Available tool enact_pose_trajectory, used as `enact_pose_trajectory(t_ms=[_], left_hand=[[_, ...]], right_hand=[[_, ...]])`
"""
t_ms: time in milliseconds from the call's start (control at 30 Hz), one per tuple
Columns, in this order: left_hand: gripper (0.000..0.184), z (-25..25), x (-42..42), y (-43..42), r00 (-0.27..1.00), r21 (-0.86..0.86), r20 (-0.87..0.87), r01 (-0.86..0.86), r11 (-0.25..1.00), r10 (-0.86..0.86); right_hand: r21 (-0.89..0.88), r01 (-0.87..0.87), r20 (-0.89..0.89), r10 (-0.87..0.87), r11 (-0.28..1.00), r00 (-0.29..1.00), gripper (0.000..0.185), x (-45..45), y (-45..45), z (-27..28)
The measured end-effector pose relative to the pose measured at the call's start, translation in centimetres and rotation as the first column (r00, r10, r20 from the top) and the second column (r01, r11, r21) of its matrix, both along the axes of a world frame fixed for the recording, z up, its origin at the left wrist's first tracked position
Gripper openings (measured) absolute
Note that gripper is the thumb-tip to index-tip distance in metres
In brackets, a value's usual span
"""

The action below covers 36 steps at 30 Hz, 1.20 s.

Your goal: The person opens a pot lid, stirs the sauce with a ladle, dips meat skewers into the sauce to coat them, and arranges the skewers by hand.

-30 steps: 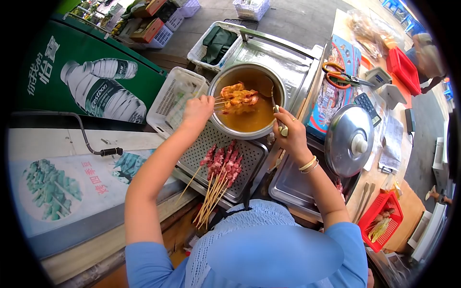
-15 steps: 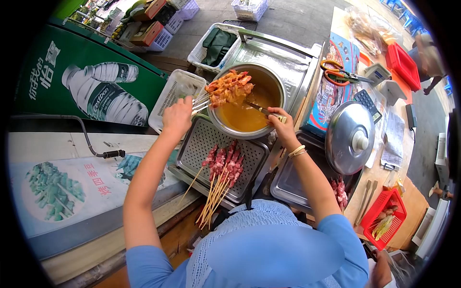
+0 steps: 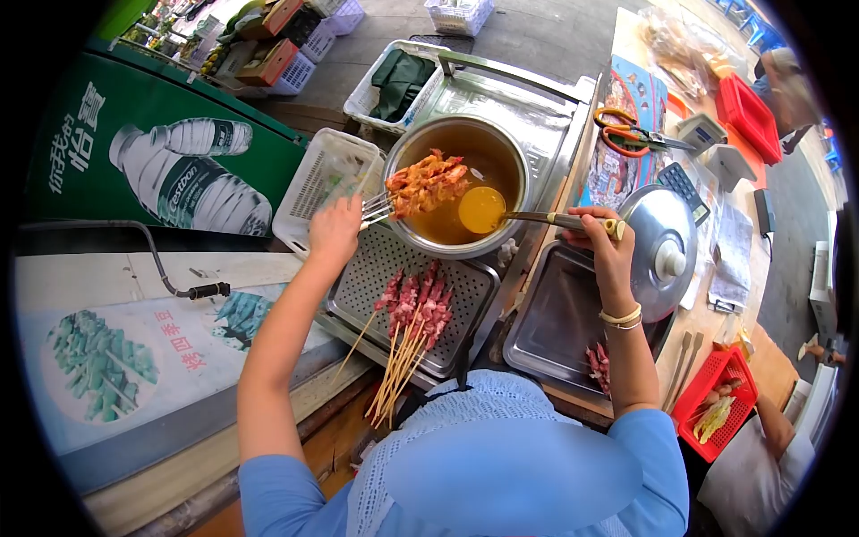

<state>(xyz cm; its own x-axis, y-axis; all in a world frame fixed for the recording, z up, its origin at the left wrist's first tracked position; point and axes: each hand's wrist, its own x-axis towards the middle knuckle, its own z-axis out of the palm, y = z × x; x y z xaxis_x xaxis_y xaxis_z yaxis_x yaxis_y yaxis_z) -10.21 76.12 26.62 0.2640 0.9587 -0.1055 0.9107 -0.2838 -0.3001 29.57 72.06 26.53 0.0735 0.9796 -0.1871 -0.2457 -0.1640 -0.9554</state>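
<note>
My left hand (image 3: 336, 228) is closed around the near ends of a bunch of meat skewers (image 3: 429, 183). Their browned, glossy meat is held over the metal pot (image 3: 526, 170), which contains brownish broth. My right hand (image 3: 610, 251) grips the handle of a ladle (image 3: 483, 211). Its bowl, full of yellow-orange liquid, is inside the pot beside the meat. Nearer to me, raw meat skewers (image 3: 422, 302) lie on a perforated tray (image 3: 362, 273), sticks toward me. Under my right forearm is a plain metal tray (image 3: 557, 309) with some raw meat (image 3: 599, 367).
A round pot lid (image 3: 658, 255) leans at the right, near orange-handled scissors (image 3: 637, 134). White baskets (image 3: 327, 183) stand left of the pot and behind it. A red basket (image 3: 716, 403) sits front right. Another person's arm (image 3: 774, 425) shows at lower right.
My right hand has moved right and toward me, drawing the ladle so its filled bowl now shows. The skewers have shifted slightly lower. A person's arm at lower right has moved.
</note>
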Motion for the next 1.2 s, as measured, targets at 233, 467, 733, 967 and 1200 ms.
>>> enact_pose_trajectory(t_ms=[233,467,733,967,1200], left_hand=[[0.027,-1.7,-0.5,-0.4,0.998,0.001,0.064,0.023,1.0,-0.023],[0.026,-1.9,-0.4,-0.5,0.998,-0.011,0.068,-0.006,1.0,0.007],[0.027,-1.2,-0.8,-1.0,0.984,-0.062,0.137,-0.11,0.992,0.118],[0.028,-2.4,0.3,0.5,0.8,-0.482,0.396,-0.238,0.843,0.452],[0.016,-3.0,2.5,0.8,0.275,-0.908,0.373,-0.089,0.41,0.886]], right_hand=[[0.396,-0.184,0.386,0.019,0.899,0.922,0.023,-2.6,-0.5,3.9],[0.532,-0.32,0.626,-0.11,0.784,0.772,0.019,-6.7,0.7,1.3],[0.382,-0.154,0.557,-0.094,0.911,0.825,0.019,-6.8,1.3,-8.3],[-0.115,0.122,-0.217,-0.145,0.986,0.965,0.016,-7.1,-0.1,-9.8],[0.065,0.121,-0.053,-0.118,0.99,0.992,0.019,-2.4,-2.7,-1.0]])
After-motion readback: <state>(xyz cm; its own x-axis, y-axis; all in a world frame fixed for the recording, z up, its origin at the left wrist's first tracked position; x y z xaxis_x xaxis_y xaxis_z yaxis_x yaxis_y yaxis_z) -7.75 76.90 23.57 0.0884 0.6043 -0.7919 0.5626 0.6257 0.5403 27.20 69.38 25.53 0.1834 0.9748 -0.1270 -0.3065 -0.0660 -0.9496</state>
